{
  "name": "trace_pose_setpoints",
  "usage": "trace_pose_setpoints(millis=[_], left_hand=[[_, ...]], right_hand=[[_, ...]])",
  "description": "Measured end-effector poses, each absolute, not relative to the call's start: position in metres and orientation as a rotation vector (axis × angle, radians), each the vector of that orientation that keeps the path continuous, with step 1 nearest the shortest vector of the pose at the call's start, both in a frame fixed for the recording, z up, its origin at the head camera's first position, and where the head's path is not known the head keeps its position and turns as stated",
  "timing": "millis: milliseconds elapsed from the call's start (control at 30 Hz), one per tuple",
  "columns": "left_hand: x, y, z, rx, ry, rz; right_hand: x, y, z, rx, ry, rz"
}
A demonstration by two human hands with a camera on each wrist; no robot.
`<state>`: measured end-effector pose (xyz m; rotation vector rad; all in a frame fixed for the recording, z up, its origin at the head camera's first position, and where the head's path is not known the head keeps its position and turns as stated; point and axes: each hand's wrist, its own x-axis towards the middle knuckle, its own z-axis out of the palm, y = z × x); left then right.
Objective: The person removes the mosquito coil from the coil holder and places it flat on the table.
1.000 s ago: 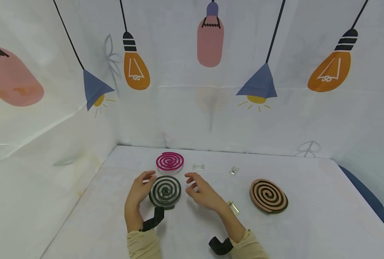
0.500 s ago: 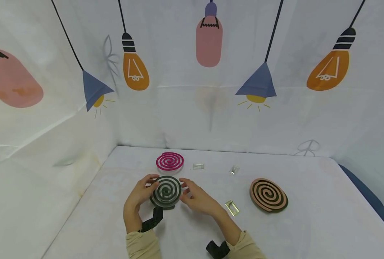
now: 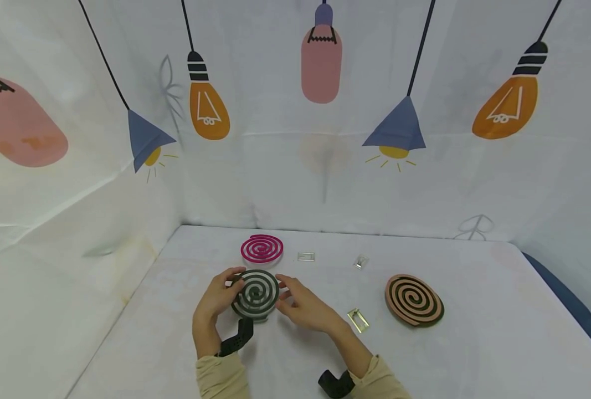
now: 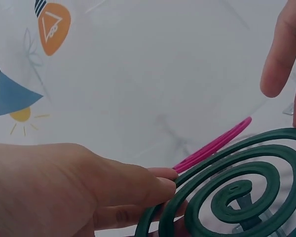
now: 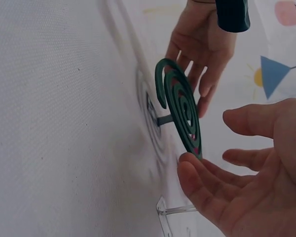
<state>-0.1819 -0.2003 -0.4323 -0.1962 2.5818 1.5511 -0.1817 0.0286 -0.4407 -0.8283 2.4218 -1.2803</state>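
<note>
coil [image 3: 255, 294], dark green and spiral, seems already set on a flat grey prong [image 5: 165, 120]; left hand [image 3: 217, 299] pinches its rim, right hand [image 3: 306, 306] loose-fingered beside it; round tan-and-green coil pair [image 3: 415, 300] looks unsplit.

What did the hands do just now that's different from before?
The right hand moved left to the green mosquito coil's right edge. The left hand slid right and now pinches its left edge. The pink coil stayed put.
</note>
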Motion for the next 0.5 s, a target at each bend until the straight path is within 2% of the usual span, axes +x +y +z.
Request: trace_pose_setpoints(millis=[500], left_hand=[[-0.1810,-0.1970,-0.4257,-0.171,2.605,1.564]], right_hand=[[-0.1830,0.0293,-0.4411,-0.866,2.429,-1.297]])
